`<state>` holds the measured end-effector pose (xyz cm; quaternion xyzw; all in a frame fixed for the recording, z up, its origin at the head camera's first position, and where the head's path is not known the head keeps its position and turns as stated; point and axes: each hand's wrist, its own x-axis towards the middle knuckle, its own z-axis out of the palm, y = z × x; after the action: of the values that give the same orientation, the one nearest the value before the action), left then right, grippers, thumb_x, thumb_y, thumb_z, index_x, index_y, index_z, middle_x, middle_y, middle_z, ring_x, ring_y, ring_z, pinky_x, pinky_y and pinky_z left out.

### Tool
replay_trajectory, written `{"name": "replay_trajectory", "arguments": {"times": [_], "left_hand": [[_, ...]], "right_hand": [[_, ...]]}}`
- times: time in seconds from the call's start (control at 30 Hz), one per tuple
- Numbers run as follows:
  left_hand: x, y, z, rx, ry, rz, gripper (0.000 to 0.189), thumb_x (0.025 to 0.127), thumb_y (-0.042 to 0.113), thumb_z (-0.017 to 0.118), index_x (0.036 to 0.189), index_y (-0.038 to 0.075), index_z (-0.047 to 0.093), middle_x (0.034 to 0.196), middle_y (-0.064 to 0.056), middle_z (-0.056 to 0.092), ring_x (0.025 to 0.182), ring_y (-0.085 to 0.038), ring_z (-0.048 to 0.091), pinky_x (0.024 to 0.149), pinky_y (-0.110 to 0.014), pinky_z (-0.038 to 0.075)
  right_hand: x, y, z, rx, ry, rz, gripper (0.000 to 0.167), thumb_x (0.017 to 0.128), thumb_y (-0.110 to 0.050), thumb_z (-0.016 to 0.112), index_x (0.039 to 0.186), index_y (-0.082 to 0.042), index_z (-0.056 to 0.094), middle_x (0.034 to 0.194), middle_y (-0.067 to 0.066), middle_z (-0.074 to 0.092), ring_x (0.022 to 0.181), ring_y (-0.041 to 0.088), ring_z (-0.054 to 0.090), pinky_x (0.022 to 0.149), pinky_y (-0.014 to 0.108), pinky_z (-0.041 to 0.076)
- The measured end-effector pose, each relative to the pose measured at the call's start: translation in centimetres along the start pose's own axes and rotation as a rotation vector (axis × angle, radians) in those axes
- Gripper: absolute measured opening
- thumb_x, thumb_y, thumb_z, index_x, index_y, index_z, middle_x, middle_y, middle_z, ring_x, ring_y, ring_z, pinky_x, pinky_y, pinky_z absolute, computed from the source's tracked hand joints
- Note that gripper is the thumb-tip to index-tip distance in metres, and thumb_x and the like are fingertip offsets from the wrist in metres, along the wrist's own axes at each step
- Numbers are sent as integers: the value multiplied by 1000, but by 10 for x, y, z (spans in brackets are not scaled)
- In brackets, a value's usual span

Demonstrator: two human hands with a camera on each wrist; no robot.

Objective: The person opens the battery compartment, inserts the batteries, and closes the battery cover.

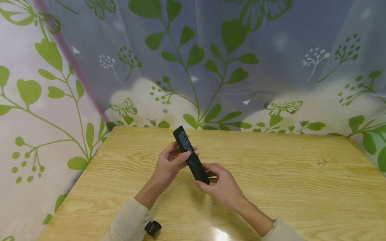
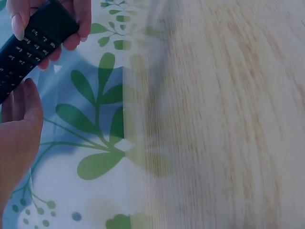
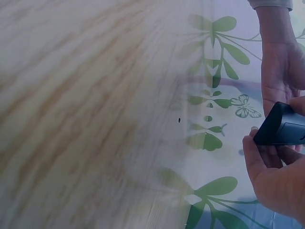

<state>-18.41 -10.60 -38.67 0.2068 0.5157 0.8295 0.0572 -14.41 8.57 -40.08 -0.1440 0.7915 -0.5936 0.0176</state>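
Observation:
Both hands hold a black remote control above the table, tilted, its far end toward the left. Its back, with a printed label on the far half, faces the head camera. White-marked buttons show on the other side of the remote in the left wrist view. My left hand grips it around the middle, thumb lying on the back near the label. Around the near end, my right hand pinches the remote between thumb and fingers. The right wrist view shows only that end of the remote.
A wood-grain table lies beneath the hands. A small black object is beside the left sleeve. Behind the table hangs a curtain printed with leaves and butterflies, which continues along the left side.

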Motion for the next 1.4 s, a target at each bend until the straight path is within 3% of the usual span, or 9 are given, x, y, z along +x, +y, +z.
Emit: {"name": "replay_trajectory", "arguments": {"times": [0.23, 0.47, 0.8, 1.03, 1.13, 1.27, 1.4], "left_hand": [[2, 0, 4, -5, 38, -4, 50, 93, 3, 60, 139, -1, 39, 119, -21, 54, 108, -31, 61, 93, -43, 50], [3, -1, 8, 6, 121, -28, 51, 91, 2, 62, 137, 1, 40, 113, -20, 57, 108, -38, 59, 89, -45, 52], [5, 0, 16, 11, 204, -44, 49, 89, 3, 66, 133, 7, 45, 109, -18, 56, 102, -35, 62, 88, -49, 51], [7, -1, 20, 14, 243, -54, 49, 88, 5, 68, 131, 8, 45, 102, -15, 57, 93, -28, 66, 86, -49, 52], [8, -2, 20, 55, 237, -55, 45, 93, 15, 65, 133, 6, 45, 104, -15, 58, 92, -26, 65, 86, -47, 53], [9, -3, 17, 127, 232, -63, 43, 102, 31, 48, 134, 2, 48, 108, -15, 59, 93, -24, 64, 86, -43, 54], [12, -6, 16, 164, 275, -100, 35, 104, 21, 43, 132, 0, 50, 106, -14, 59, 90, -21, 64, 82, -41, 56]], "right_hand": [[-2, -2, -3, 21, -19, 14, 50, 82, -21, 77, 128, -12, 59, 116, 6, 60, 99, 20, 62, 87, 31, 53], [-6, -3, -5, 23, -1, 9, 48, 86, -21, 74, 131, -16, 57, 120, 5, 61, 107, 21, 60, 88, 30, 53], [-7, 0, -7, -105, 103, -138, 38, 86, -21, 74, 122, -20, 64, 115, -9, 60, 101, 9, 59, 87, 33, 53], [-8, -1, -9, -157, 135, -232, 35, 88, -16, 72, 122, -13, 66, 115, -4, 64, 100, 10, 62, 82, 30, 55], [-8, -1, -9, -136, 127, -200, 34, 89, -15, 70, 122, -10, 65, 116, -1, 64, 101, 12, 63, 83, 28, 55], [-6, -2, -13, 56, 69, -71, 36, 91, -16, 67, 125, -6, 63, 116, 7, 65, 102, 19, 63, 83, 28, 55], [-4, -1, -17, 224, 18, 36, 40, 93, -18, 65, 128, 0, 58, 118, 16, 63, 105, 25, 62, 84, 30, 54]]}}
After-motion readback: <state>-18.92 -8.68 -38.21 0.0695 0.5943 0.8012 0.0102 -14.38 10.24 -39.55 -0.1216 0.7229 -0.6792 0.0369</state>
